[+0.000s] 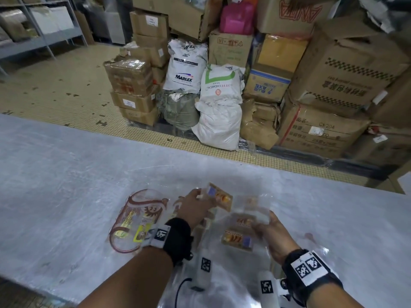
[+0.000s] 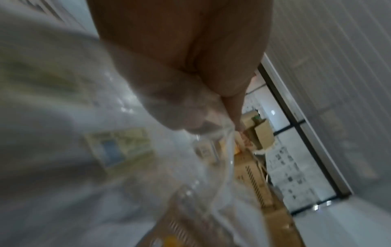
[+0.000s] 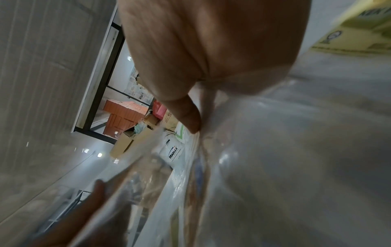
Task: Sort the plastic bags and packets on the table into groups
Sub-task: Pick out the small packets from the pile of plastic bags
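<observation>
On the plastic-covered table (image 1: pixel 66 174), my left hand (image 1: pixel 200 195) pinches a clear packet with an orange label (image 1: pixel 220 196) and holds it lifted at a tilt. Just to its right, my right hand (image 1: pixel 263 226) grips the edge of a stack of clear packets with orange labels (image 1: pixel 239 237). In the left wrist view the fingers (image 2: pixel 234 115) curl into blurred clear plastic (image 2: pixel 207 175). The right wrist view shows the thumb (image 3: pixel 188 118) pressed on clear plastic (image 3: pixel 275 150). A clear bag with red-brown print (image 1: pixel 135 221) lies flat left of my left hand.
Beyond the table's far edge is a tiled floor (image 1: pixel 55 85). Stacked cardboard boxes (image 1: pixel 347 70) and white sacks (image 1: pixel 219 112) stand behind it. Metal shelving (image 1: pixel 42 30) stands at the far left. More clear plastic (image 1: pixel 222 290) lies between my forearms near the front edge.
</observation>
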{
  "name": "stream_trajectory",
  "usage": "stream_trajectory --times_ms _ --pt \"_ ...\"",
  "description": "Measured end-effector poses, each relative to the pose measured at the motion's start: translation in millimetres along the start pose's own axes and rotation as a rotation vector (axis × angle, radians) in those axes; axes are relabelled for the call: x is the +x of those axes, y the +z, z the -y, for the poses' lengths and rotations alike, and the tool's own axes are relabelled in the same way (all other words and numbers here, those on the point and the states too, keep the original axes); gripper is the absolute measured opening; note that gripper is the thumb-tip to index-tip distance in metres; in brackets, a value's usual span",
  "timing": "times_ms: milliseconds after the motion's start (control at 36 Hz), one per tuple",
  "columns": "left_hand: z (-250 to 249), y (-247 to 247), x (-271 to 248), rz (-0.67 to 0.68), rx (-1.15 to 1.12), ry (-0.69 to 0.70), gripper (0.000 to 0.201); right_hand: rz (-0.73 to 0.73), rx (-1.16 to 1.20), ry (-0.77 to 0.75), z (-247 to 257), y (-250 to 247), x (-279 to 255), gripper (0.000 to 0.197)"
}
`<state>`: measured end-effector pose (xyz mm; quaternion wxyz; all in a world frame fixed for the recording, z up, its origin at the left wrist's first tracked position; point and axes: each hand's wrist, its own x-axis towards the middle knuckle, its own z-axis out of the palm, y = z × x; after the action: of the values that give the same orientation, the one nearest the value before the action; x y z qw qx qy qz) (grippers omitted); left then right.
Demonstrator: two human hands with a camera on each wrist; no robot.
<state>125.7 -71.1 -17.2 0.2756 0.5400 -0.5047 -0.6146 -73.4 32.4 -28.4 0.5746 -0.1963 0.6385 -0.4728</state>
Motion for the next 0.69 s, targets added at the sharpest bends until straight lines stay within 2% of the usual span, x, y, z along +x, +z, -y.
stream_trajectory --times_ms 56,111,139,194,250,278,333,389,472,528,611,694 --pt "8.1 18.9 0.9 -0.053 -0.012 -0.03 0.035 -0.041 -0.04 0.001 -0.1 2.1 -4.7 0.046" --pt "16.3 34.5 1.6 -0.093 -0.002 -0.059 0.044 -0.096 -0.087 0.012 -4.7 -0.1 -2.6 0.08" --pt "18.1 39.9 -0.1 -0.121 0.05 -0.066 0.045 -0.109 -0.083 0.01 -5.2 -1.6 -2.5 0.087" --pt "20.2 48.4 -2.5 -0.138 0.106 -0.118 0.045 -0.13 -0.071 0.023 -2.0 0.9 -7.6 0.072" --pt "23.8 54.8 -0.9 -0.092 0.098 -0.179 0.049 -0.124 -0.046 0.011 -1.7 -0.1 -9.9 0.056" --pt "22.5 56.1 -1.4 -0.065 0.102 -0.195 0.047 -0.117 -0.039 -0.012 -2.5 -2.7 -10.1 0.055" --pt "22.7 52.4 -0.4 -0.031 0.129 -0.21 0.037 -0.103 -0.039 -0.019 -3.6 -7.0 -13.0 0.067" --pt "20.5 45.0 1.0 0.054 0.106 -0.29 0.042 -0.1 -0.032 -0.02 -5.1 -12.1 -14.1 0.071" --pt "16.0 31.9 6.0 0.154 0.015 -0.37 0.052 -0.113 -0.048 -0.042 -6.7 -18.7 -12.1 0.033" --pt "14.0 24.9 14.6 0.204 -0.094 -0.397 0.057 -0.118 -0.021 -0.026 -8.2 -22.6 -11.0 0.025" --pt "-5.7 17.5 10.8 0.282 -0.271 -0.471 0.038 -0.135 -0.035 -0.024 -11.1 -27.4 -10.2 0.026" --pt "-21.8 15.7 7.7 0.318 -0.356 -0.452 0.029 -0.15 -0.072 -0.023 -13.8 -31.9 -7.5 0.028"
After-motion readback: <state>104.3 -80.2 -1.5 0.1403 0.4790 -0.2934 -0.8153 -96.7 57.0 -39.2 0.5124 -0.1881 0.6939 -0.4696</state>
